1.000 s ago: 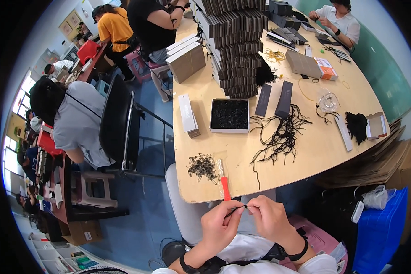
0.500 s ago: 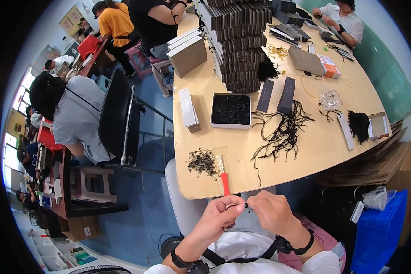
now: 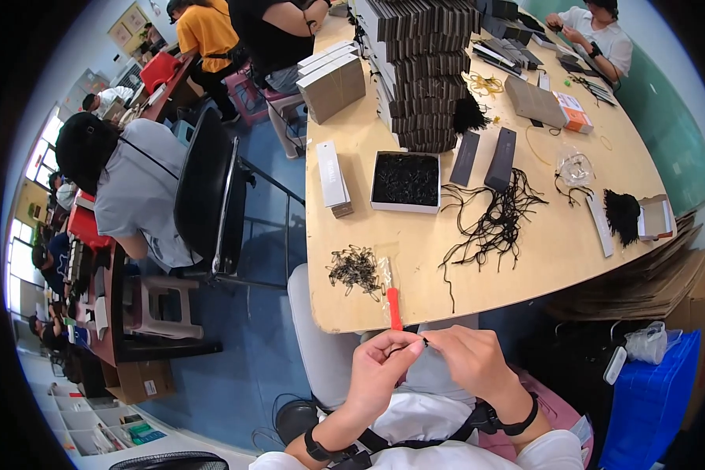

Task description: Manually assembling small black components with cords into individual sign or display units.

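A thin black cord [image 3: 425, 342] is between the person's two hands, just short of the near edge of the surface [image 3: 337, 313]. The left hand [image 3: 377, 374] pinches it between thumb and forefinger; the right hand [image 3: 475, 360] has its fingers curled in, tips closed on the cord's end. Just beyond lies a red-handled tool [image 3: 395, 308], beside a pile of small pins [image 3: 354, 270]. Farther out are tangled black cords [image 3: 500, 225], an open white box [image 3: 404, 207] with black contents, and a tall dark stack [image 3: 424, 74].
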Demonstrator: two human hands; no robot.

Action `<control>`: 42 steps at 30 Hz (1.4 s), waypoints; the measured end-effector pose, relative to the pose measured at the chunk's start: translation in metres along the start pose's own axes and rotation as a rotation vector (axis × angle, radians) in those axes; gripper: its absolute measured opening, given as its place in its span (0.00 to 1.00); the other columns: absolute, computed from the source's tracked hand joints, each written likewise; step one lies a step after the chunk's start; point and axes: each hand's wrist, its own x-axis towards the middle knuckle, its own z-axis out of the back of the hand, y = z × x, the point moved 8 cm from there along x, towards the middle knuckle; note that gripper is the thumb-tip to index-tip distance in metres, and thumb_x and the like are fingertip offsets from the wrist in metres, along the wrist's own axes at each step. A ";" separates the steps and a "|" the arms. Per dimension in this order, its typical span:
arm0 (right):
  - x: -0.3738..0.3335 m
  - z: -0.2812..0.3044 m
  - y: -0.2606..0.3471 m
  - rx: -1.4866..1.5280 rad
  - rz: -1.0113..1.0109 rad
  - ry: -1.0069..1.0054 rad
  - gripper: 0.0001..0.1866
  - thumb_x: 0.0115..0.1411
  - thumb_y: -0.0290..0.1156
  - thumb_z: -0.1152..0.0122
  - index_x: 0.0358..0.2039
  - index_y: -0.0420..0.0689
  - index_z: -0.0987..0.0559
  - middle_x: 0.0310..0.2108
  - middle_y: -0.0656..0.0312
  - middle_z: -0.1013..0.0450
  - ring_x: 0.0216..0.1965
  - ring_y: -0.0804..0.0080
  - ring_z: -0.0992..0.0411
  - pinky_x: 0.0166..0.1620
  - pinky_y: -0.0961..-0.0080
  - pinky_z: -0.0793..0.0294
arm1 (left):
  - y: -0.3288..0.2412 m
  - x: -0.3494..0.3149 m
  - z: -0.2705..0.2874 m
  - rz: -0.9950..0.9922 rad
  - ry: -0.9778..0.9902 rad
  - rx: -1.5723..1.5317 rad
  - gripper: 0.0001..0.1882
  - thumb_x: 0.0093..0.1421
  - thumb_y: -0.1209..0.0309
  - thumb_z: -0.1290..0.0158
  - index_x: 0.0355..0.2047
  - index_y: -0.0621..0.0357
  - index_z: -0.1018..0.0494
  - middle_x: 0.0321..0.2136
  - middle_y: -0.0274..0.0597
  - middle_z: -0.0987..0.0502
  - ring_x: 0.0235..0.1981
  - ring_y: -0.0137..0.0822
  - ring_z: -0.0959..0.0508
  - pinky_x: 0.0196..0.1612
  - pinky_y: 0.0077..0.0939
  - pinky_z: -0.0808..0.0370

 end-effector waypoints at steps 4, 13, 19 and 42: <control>0.003 0.001 0.008 -0.142 0.042 0.065 0.13 0.46 0.21 0.41 0.35 0.38 0.24 0.24 0.61 0.28 0.23 0.70 0.27 0.24 0.76 0.28 | -0.001 -0.002 0.003 -0.091 -0.046 0.119 0.06 0.60 0.73 0.43 0.36 0.62 0.24 0.18 0.20 0.32 0.17 0.12 0.40 0.19 0.09 0.47; -0.009 -0.004 0.010 -0.148 0.121 0.235 0.09 0.48 0.23 0.41 0.32 0.39 0.26 0.24 0.63 0.29 0.24 0.71 0.29 0.23 0.77 0.28 | -0.003 -0.013 0.007 -0.104 0.063 0.441 0.08 0.59 0.75 0.43 0.36 0.67 0.22 0.18 0.24 0.30 0.20 0.11 0.37 0.23 0.08 0.43; -0.035 -0.023 -0.005 0.353 -0.108 0.336 0.07 0.56 0.23 0.43 0.35 0.39 0.29 0.25 0.59 0.27 0.25 0.64 0.26 0.27 0.73 0.27 | 0.026 -0.022 0.018 0.041 0.158 0.198 0.08 0.60 0.72 0.43 0.37 0.65 0.21 0.16 0.19 0.38 0.19 0.13 0.44 0.22 0.12 0.48; -0.077 -0.023 0.006 0.216 -0.019 0.360 0.04 0.55 0.27 0.37 0.30 0.42 0.22 0.25 0.60 0.23 0.23 0.64 0.23 0.27 0.74 0.24 | 0.047 -0.044 0.034 -0.287 0.218 0.570 0.06 0.64 0.76 0.51 0.40 0.61 0.35 0.19 0.30 0.30 0.19 0.21 0.35 0.24 0.16 0.39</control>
